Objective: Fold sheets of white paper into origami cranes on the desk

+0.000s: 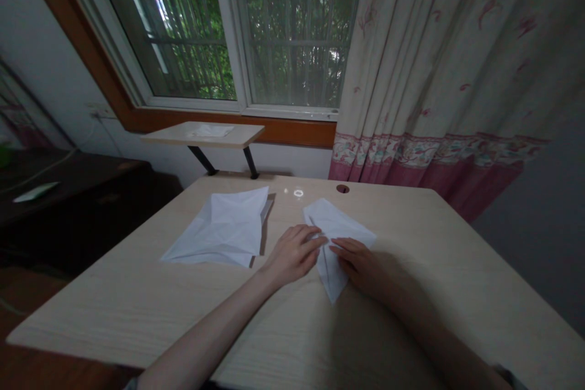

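Head view: two bare hands work at a folded white paper (337,217) on the wood-grain desk (283,344).
Left hand (299,251) and right hand (359,262) have loosely curled fingers, tips on the paper between them; whether either pinches it, I cannot tell; the step looks like creasing, and the next move seems to call for steady, aligned layers; creased white sheets (228,225) lie left of the left hand, a raised shelf (247,134) farther beyond; neither looks obstructive.
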The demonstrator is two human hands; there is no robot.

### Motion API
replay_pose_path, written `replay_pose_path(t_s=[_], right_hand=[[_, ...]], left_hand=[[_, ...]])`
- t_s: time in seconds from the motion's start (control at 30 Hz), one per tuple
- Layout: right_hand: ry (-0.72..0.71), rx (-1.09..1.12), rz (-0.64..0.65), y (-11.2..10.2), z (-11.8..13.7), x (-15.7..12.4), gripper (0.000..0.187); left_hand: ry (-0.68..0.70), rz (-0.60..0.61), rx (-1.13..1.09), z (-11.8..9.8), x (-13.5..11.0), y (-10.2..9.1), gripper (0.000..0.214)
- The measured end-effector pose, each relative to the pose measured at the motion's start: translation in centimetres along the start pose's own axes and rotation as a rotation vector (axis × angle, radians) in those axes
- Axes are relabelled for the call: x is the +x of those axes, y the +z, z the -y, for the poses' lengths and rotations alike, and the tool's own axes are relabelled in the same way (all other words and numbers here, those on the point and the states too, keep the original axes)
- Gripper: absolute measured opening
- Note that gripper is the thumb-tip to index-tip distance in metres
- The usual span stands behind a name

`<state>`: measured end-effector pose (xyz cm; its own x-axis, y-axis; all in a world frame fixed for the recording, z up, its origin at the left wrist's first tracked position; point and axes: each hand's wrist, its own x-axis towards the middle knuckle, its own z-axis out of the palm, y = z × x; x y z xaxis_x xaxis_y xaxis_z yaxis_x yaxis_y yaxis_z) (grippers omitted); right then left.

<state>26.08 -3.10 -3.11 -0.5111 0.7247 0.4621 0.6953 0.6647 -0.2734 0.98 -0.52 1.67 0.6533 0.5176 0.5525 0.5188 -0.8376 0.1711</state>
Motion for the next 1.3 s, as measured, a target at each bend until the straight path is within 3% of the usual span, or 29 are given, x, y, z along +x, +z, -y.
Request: replay_pose_path(t_s=[0.4, 0.6, 0.77, 0.93, 1.3], right_hand=[[0.025, -0.022, 0.042, 0.07, -0.03, 0.07, 0.041], [0.030, -0.008, 0.020, 0.37, -0.21, -0.16, 0.043], [0.095, -0.081, 0.021, 0.18, 0.05, 0.09, 0.044], [0.210, -0.157, 0.086, -0.11, 0.28, 0.27, 0.044], [0.233, -0.204, 0.075, -0.08, 0.49, 0.15, 0.041]], left_hand=[[0.075, -0.090, -0.003, -0.52, 0.44, -0.57, 0.017], [0.046, 0.071, -0.003, -0.09, 0.23, -0.03, 0.026], [0.043, 0.161, -0.092, -0.04, -0.06, 0.30, 0.022], [0.019, 0.205, -0.123, -0.28, 0.03, 0.21, 0.020], [-0.041, 0.241, -0.011, -0.37, -0.03, 0.05, 0.028]])
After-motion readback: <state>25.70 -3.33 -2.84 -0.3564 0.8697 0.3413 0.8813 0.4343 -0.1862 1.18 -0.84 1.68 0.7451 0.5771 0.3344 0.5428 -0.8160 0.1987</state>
